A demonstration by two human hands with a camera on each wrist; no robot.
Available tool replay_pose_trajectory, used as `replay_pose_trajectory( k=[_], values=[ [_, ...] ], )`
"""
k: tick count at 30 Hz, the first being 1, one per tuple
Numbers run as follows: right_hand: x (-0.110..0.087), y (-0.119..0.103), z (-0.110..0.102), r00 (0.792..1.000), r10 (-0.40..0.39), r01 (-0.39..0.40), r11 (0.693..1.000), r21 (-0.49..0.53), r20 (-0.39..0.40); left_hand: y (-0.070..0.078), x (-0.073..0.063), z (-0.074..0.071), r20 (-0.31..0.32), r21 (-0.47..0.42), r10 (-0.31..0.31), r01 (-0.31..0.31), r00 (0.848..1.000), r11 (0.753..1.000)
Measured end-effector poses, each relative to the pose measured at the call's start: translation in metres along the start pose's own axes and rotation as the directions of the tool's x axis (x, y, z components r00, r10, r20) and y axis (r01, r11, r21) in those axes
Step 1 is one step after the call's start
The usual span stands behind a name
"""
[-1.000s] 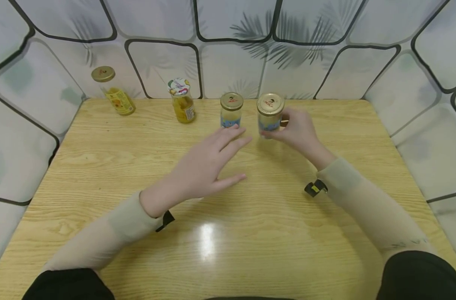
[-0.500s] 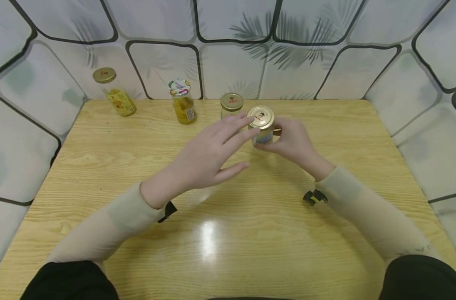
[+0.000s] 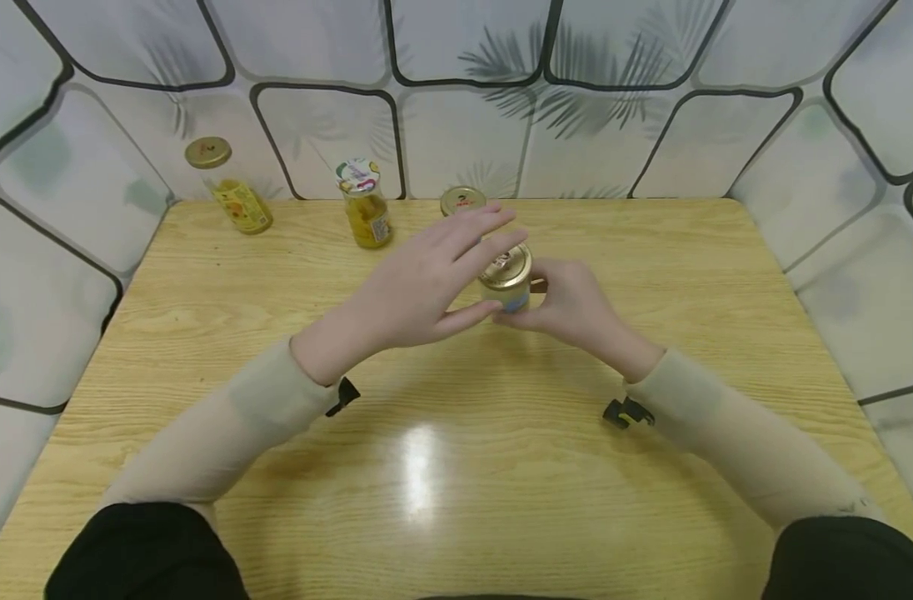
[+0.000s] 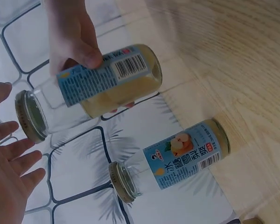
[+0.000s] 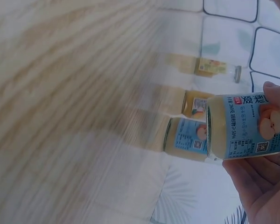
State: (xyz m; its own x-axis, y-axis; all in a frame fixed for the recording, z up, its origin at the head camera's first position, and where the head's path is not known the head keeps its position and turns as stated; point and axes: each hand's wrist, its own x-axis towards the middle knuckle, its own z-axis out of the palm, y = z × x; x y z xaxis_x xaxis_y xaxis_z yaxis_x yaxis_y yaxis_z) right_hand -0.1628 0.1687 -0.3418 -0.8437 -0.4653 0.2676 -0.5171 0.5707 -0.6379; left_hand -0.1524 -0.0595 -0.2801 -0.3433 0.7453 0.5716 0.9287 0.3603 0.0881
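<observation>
My right hand [image 3: 576,304] grips a glass jar [image 3: 511,287] with a gold lid and a blue fruit label, thumb and fingers round its body. In the right wrist view the base of this jar [image 5: 247,126] is off the table. My left hand [image 3: 426,279] reaches over from the left with its fingers extended, overlapping the gold lid in the head view. The left wrist view shows those fingers [image 4: 23,161] close beside the lid [image 4: 30,116], with a gap. A second blue-labelled jar [image 4: 186,156] stands behind, mostly hidden by my left hand in the head view.
At the back of the wooden table [image 3: 576,483] stand a jar of yellow fruit with a patterned lid [image 3: 365,208] and, farther left, a gold-lidded jar with a yellow label [image 3: 235,196]. A patterned wall covering [image 3: 464,125] rises behind the table edge.
My right hand has brought the blue-labelled jar toward me and to the left, away from the back. My left hand has moved slightly up and right, its fingers now over the lid.
</observation>
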Motion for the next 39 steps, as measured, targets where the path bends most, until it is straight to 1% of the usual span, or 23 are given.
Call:
replay_pose_trajectory(
  k=[3,6,10,12,16,21,25,29,33,36,39],
  values=[
    [-0.003,-0.003,0.003,1.000,-0.004,0.004,0.999,0.043,0.010,-0.003,0.002,0.001,0.010,-0.023,0.018,-0.018,1.000,1.000],
    [-0.005,-0.006,0.005,1.000,-0.014,0.012,0.997,0.082,0.019,-0.004,0.002,0.002,0.045,-0.005,0.011,-0.011,0.999,1.000],
    [-0.008,-0.009,0.008,0.999,-0.028,0.025,0.994,0.105,0.030,-0.005,0.003,0.001,0.102,0.017,0.001,-0.003,0.995,1.000],
    [-0.009,-0.011,0.009,0.998,-0.041,0.036,0.992,0.120,0.037,-0.004,0.003,0.000,0.119,0.011,0.004,-0.005,0.993,1.000],
    [-0.012,-0.014,0.012,0.996,-0.065,0.056,0.986,0.160,0.057,-0.002,0.003,-0.001,0.126,0.004,0.007,-0.007,0.992,1.000],
    [-0.015,-0.014,0.017,0.992,-0.103,0.092,0.983,0.160,0.065,0.000,0.004,-0.002,0.137,0.002,0.014,-0.014,0.991,1.000],
    [-0.017,-0.014,0.021,0.985,-0.154,0.136,0.971,0.198,0.079,0.002,0.007,-0.006,0.161,-0.016,0.042,-0.040,0.986,0.999],
    [-0.019,-0.014,0.024,0.977,-0.184,0.151,0.954,0.260,0.108,0.002,0.010,-0.013,0.200,-0.040,0.082,-0.076,0.976,0.996],
    [-0.019,-0.013,0.026,0.975,-0.189,0.150,0.947,0.282,0.114,0.002,0.013,-0.018,0.250,-0.030,0.105,-0.100,0.963,0.994],
    [-0.019,-0.011,0.027,0.976,-0.175,0.129,0.942,0.311,0.125,0.002,0.016,-0.021,0.282,-0.027,0.106,-0.102,0.954,0.994],
    [-0.019,-0.010,0.027,0.977,-0.160,0.107,0.938,0.329,0.140,0.004,0.019,-0.022,0.321,-0.019,0.103,-0.103,0.942,0.995]
  ],
)
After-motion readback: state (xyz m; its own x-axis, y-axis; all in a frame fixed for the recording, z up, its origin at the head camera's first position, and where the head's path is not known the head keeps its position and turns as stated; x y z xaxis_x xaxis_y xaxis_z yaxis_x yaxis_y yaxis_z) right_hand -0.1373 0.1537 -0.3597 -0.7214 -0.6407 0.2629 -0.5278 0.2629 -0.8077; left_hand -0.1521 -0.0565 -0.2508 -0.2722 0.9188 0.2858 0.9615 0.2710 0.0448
